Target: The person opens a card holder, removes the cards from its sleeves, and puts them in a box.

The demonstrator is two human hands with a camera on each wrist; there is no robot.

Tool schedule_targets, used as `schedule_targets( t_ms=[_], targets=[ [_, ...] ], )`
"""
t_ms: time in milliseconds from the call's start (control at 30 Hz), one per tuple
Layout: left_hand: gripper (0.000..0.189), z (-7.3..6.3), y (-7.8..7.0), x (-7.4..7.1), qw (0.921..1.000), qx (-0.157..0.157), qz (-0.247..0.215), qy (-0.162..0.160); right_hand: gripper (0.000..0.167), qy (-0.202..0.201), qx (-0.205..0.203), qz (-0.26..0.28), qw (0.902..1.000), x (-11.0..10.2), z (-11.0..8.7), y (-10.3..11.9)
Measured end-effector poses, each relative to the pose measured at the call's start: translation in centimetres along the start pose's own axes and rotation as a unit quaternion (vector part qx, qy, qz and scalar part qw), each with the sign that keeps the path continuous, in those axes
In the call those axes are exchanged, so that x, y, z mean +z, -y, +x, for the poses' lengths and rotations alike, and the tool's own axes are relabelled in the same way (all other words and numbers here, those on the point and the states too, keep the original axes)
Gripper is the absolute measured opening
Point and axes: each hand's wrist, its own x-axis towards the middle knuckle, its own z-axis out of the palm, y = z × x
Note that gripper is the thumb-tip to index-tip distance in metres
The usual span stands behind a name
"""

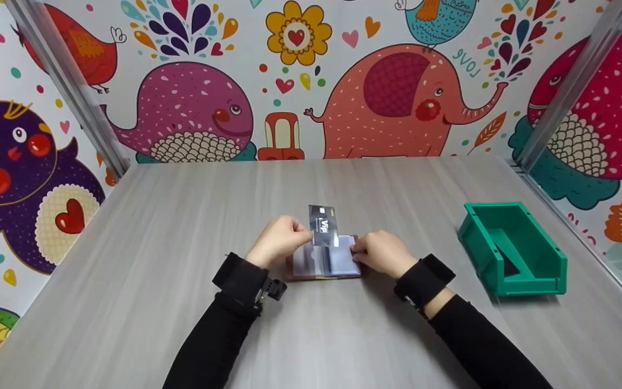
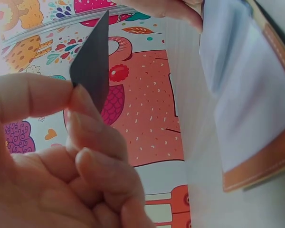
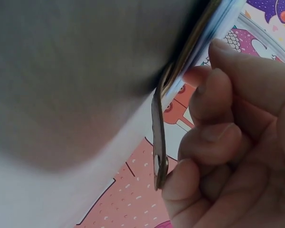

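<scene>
A dark card (image 1: 324,224) marked "Vip" stands upright over an open brown card wallet (image 1: 304,265) with clear plastic sleeves. By its edge, the card is pinched between thumb and index finger of my left hand (image 1: 281,237); the left wrist view shows its plain dark side (image 2: 92,64). My right hand (image 1: 384,251) is at the wallet's right side, thumb and fingertips pinching the edge of the sleeves. In the right wrist view a strap with a metal snap (image 3: 159,137) hangs from the wallet beside the curled fingers.
A green plastic bin (image 1: 532,286) stands to the right on the wood-grain table (image 1: 197,216), a dark flat piece (image 1: 508,263) inside it. Walls printed with cartoon animals enclose the table at the back and sides.
</scene>
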Motion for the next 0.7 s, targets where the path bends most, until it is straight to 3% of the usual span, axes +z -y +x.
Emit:
schedule_targets(
  t_ms=[200, 467, 700],
  targets=[
    [0.038, -0.1, 0.0, -0.1, 1.0000, 0.007, -0.006, 0.004, 0.011, -0.017, 0.003, 0.015, 0.9997, -0.6, 0.1, -0.2],
    [0.038, 0.0, 0.1, 0.3, 0.9998, -0.004, -0.012, 0.018, 0.008, -0.090, 0.015, 0.045, 0.9949, -2.1, 0.3, 0.3],
    [0.043, 0.0, 0.3, 0.8, 0.9997, 0.022, -0.005, 0.014, 0.019, -0.114, 0.001, 0.064, 0.9914, -2.8, 0.1, 1.2]
  ],
)
